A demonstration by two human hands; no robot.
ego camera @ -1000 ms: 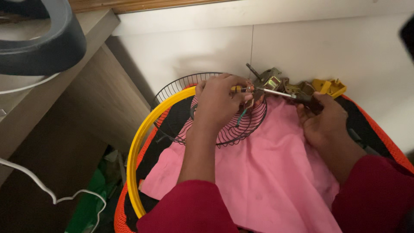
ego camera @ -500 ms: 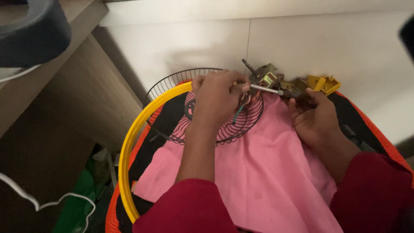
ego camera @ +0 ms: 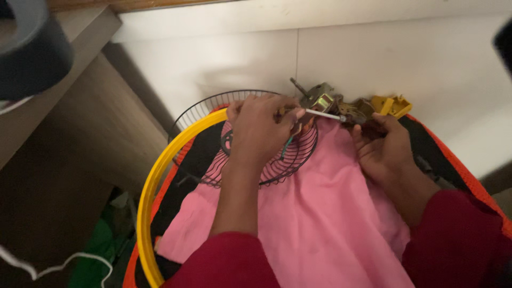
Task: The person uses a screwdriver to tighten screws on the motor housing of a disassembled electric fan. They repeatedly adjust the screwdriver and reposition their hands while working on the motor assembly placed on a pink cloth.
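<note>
My left hand (ego camera: 264, 130) is closed around a screwdriver (ego camera: 320, 113), whose metal shaft points right into a small metal mechanism (ego camera: 325, 98) with yellow plastic parts (ego camera: 392, 104). My right hand (ego camera: 381, 146) grips that mechanism from below and steadies it. Both hands work over a black wire fan guard (ego camera: 213, 109) with a yellow rim (ego camera: 160, 176). A pink cloth (ego camera: 314, 224) lies across my lap beneath the hands. Thin coloured wires hang under my left hand.
A white wall or panel (ego camera: 373, 48) stands just behind the work. A brown wooden surface (ego camera: 69, 133) runs along the left, with a dark round object (ego camera: 32, 48) at top left. A white cord (ego camera: 58, 264) and something green (ego camera: 98, 250) lie at lower left.
The view has shifted slightly, so the hands and mechanism sit a little lower and further left. Both hands keep the same grips; the screwdriver stays against the mechanism.
</note>
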